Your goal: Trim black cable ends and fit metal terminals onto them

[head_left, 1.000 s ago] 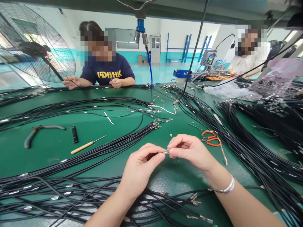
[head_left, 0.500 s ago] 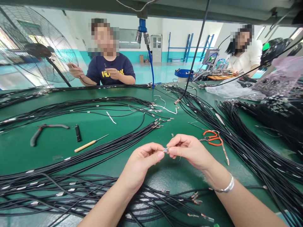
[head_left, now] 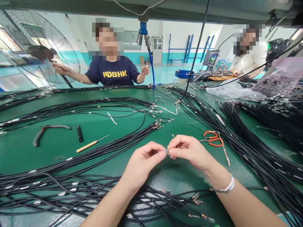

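Observation:
Between my two hands is a small metal connector [head_left: 167, 151], mostly covered by fingertips. My left hand [head_left: 148, 159] pinches its left side with thumb and forefinger. From the other side, the thumb and forefinger of my right hand [head_left: 188, 150] close on it too. A silver bracelet [head_left: 228, 186] circles my right wrist. Just right of that hand lie orange-handled scissors [head_left: 214, 138]. Below my hands, black cables [head_left: 163, 200] with bare, stripped ends spread over the green table [head_left: 132, 126].
To the left lie grey-handled pliers [head_left: 41, 134], a black clip-like piece [head_left: 79, 134] and a wooden-handled awl [head_left: 88, 146]. Cable bundles [head_left: 246, 135] run along the right. A hanging black hose [head_left: 195, 53] reaches the table. Opposite sits a co-worker [head_left: 113, 71]; another person [head_left: 251, 56] is at the back right.
My hands keep their pinch on the connector, which has turned slightly. The co-worker opposite has spread both arms apart. The view has shifted a little.

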The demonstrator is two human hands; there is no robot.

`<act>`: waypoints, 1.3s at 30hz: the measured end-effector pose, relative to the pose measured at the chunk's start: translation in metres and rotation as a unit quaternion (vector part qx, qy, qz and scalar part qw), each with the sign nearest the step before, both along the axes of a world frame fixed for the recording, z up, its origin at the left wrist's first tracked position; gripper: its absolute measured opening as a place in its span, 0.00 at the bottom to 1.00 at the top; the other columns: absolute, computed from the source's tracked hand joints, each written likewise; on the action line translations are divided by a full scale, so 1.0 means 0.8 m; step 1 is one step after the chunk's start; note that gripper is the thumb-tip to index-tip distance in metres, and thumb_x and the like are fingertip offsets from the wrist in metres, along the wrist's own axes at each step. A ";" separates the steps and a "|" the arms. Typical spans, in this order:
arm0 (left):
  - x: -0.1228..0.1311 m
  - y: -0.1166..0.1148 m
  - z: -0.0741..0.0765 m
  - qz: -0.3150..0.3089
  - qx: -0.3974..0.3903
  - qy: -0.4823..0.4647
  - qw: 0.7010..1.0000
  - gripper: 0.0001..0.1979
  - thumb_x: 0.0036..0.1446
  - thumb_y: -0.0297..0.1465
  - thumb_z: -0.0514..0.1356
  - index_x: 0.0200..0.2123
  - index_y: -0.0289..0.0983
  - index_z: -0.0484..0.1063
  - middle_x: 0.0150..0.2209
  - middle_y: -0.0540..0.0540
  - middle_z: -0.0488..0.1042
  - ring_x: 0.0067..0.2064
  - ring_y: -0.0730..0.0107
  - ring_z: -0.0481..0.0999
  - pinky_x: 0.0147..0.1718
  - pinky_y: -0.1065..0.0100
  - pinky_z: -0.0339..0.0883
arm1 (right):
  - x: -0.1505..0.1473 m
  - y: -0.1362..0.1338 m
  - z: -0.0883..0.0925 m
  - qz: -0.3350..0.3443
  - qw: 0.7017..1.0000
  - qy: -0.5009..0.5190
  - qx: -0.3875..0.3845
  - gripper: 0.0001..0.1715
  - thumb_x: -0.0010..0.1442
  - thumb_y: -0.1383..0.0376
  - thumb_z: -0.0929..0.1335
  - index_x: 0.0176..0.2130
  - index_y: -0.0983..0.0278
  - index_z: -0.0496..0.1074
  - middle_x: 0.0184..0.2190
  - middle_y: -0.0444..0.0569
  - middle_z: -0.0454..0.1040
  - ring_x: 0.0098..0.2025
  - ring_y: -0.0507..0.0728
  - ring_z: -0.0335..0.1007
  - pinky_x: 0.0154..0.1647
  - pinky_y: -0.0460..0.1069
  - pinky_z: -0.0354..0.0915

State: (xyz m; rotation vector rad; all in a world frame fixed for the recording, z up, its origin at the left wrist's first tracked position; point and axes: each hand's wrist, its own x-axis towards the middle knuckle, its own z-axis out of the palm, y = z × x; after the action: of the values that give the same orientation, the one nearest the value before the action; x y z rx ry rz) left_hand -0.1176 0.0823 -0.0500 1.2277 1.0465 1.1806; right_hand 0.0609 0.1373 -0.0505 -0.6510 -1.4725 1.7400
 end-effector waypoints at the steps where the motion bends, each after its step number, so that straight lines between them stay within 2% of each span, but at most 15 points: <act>1: -0.001 0.001 0.001 0.005 0.011 0.013 1.000 0.06 0.53 0.33 0.63 0.32 0.37 0.77 0.33 0.48 0.74 0.38 0.67 0.72 0.41 0.67 0.64 | 0.000 0.002 0.000 -0.005 1.000 0.000 0.000 0.09 0.48 0.65 0.76 0.29 0.66 0.74 0.24 0.43 0.74 0.26 0.49 0.69 0.29 0.45 0.67; 3: -0.001 -0.001 0.007 0.059 0.032 0.047 0.997 0.08 0.53 0.33 0.62 0.36 0.38 0.78 0.38 0.46 0.75 0.42 0.65 0.72 0.44 0.66 0.63 | 0.000 0.006 0.000 -0.018 1.000 -0.002 0.002 0.10 0.49 0.65 0.76 0.29 0.66 0.73 0.24 0.44 0.75 0.27 0.49 0.70 0.30 0.45 0.67; 5: 0.002 -0.008 0.015 0.155 0.037 0.071 0.985 0.09 0.52 0.33 0.63 0.37 0.39 0.78 0.41 0.46 0.75 0.44 0.63 0.72 0.47 0.65 0.63 | -0.001 0.008 0.002 -0.035 0.999 -0.009 0.000 0.11 0.48 0.64 0.76 0.29 0.66 0.73 0.25 0.45 0.76 0.27 0.50 0.71 0.31 0.46 0.67; 8: 0.014 -0.032 0.022 0.225 -0.013 0.042 0.973 0.09 0.50 0.35 0.65 0.34 0.37 0.78 0.35 0.45 0.77 0.39 0.64 0.73 0.43 0.67 0.65 | -0.005 0.001 0.008 -0.058 0.998 -0.021 -0.014 0.12 0.48 0.62 0.76 0.29 0.67 0.73 0.26 0.45 0.76 0.28 0.51 0.71 0.31 0.47 0.67; 11: 0.033 -0.057 0.009 0.178 -0.117 -0.088 0.973 0.15 0.48 0.38 0.66 0.37 0.35 0.79 0.32 0.43 0.78 0.35 0.66 0.74 0.37 0.68 0.67 | -0.008 -0.026 0.011 -0.091 0.995 -0.026 -0.022 0.12 0.48 0.62 0.75 0.30 0.67 0.72 0.25 0.45 0.76 0.28 0.50 0.70 0.32 0.46 0.66; 14: 0.052 -0.070 -0.016 0.146 -0.191 -0.274 0.931 0.17 0.50 0.38 0.65 0.42 0.36 0.77 0.38 0.40 0.78 0.40 0.65 0.75 0.38 0.68 0.69 | -0.010 -0.063 0.002 -0.144 0.988 -0.014 -0.048 0.12 0.49 0.63 0.75 0.29 0.66 0.71 0.27 0.45 0.76 0.30 0.50 0.70 0.35 0.46 0.66; 16: 0.061 -0.072 -0.031 0.144 -0.220 -0.347 0.900 0.14 0.49 0.35 0.66 0.40 0.37 0.77 0.40 0.40 0.77 0.42 0.65 0.75 0.40 0.67 0.70 | -0.009 -0.084 -0.009 -0.173 0.983 -0.002 -0.067 0.13 0.49 0.62 0.75 0.29 0.66 0.70 0.27 0.45 0.75 0.31 0.50 0.70 0.36 0.46 0.65; 21: 0.065 -0.072 -0.047 0.100 -0.260 -0.375 0.884 0.12 0.45 0.30 0.69 0.36 0.35 0.78 0.40 0.41 0.78 0.44 0.63 0.75 0.42 0.65 0.72 | -0.002 -0.118 -0.030 -0.205 0.975 -0.007 -0.082 0.16 0.47 0.59 0.75 0.29 0.67 0.69 0.26 0.44 0.74 0.29 0.50 0.70 0.33 0.46 0.65; 24: 0.057 -0.077 -0.045 0.068 -0.238 -0.366 0.897 0.11 0.43 0.30 0.70 0.34 0.34 0.78 0.39 0.41 0.78 0.43 0.63 0.75 0.43 0.66 0.72 | 0.007 -0.117 -0.027 -0.177 0.979 -0.099 -0.003 0.17 0.52 0.55 0.73 0.30 0.67 0.70 0.27 0.46 0.76 0.29 0.51 0.72 0.32 0.46 0.68; 26: 0.049 -0.080 -0.042 0.062 -0.223 -0.349 0.908 0.10 0.44 0.30 0.70 0.32 0.33 0.78 0.38 0.41 0.79 0.43 0.62 0.75 0.45 0.65 0.72 | 0.025 -0.096 -0.018 -0.162 0.942 -0.267 0.124 0.15 0.59 0.55 0.67 0.33 0.66 0.73 0.27 0.45 0.77 0.29 0.51 0.74 0.32 0.45 0.69; 27: 0.044 -0.082 -0.040 0.065 -0.216 -0.337 0.914 0.09 0.45 0.31 0.69 0.31 0.33 0.78 0.38 0.41 0.79 0.43 0.61 0.76 0.45 0.64 0.72 | 0.039 -0.080 -0.012 -0.168 0.879 -0.395 0.208 0.15 0.63 0.56 0.64 0.35 0.63 0.74 0.27 0.43 0.78 0.28 0.50 0.74 0.32 0.44 0.69; 30: 0.030 -0.090 -0.031 0.075 -0.205 -0.302 0.928 0.07 0.50 0.30 0.66 0.31 0.32 0.78 0.35 0.41 0.79 0.41 0.61 0.78 0.45 0.61 0.72 | 0.097 -0.015 -0.003 -0.263 0.792 -0.494 0.243 0.19 0.66 0.66 0.57 0.51 0.66 0.69 0.43 0.53 0.76 0.43 0.54 0.73 0.45 0.49 0.67; 32: 0.024 -0.096 -0.024 0.076 -0.206 -0.291 0.931 0.05 0.51 0.29 0.65 0.31 0.32 0.77 0.33 0.43 0.79 0.39 0.62 0.78 0.44 0.62 0.73 | 0.137 0.028 -0.012 -0.280 0.742 -0.557 0.248 0.20 0.62 0.72 0.59 0.51 0.70 0.70 0.49 0.61 0.72 0.49 0.61 0.70 0.50 0.55 0.63; 35: 0.023 -0.103 -0.015 0.073 -0.211 -0.290 0.931 0.04 0.52 0.29 0.65 0.30 0.32 0.76 0.30 0.44 0.78 0.38 0.62 0.79 0.43 0.62 0.73 | 0.176 0.067 -0.037 -0.238 0.692 -0.627 0.268 0.22 0.57 0.73 0.61 0.50 0.70 0.72 0.47 0.62 0.74 0.46 0.65 0.71 0.46 0.56 0.63; 39: 0.029 -0.105 -0.010 0.078 -0.224 -0.280 0.930 0.05 0.51 0.29 0.65 0.29 0.32 0.74 0.28 0.44 0.78 0.35 0.63 0.79 0.40 0.63 0.74 | 0.186 0.078 -0.046 -0.183 0.645 -0.669 0.321 0.23 0.55 0.71 0.63 0.50 0.63 0.72 0.40 0.57 0.77 0.42 0.63 0.72 0.43 0.53 0.63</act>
State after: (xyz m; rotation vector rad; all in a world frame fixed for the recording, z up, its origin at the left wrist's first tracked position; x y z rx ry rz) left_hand -0.0943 -0.0017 -0.0581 0.4135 0.9113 1.2238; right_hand 0.2094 0.1994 -0.0872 -1.8222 -2.4002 0.0446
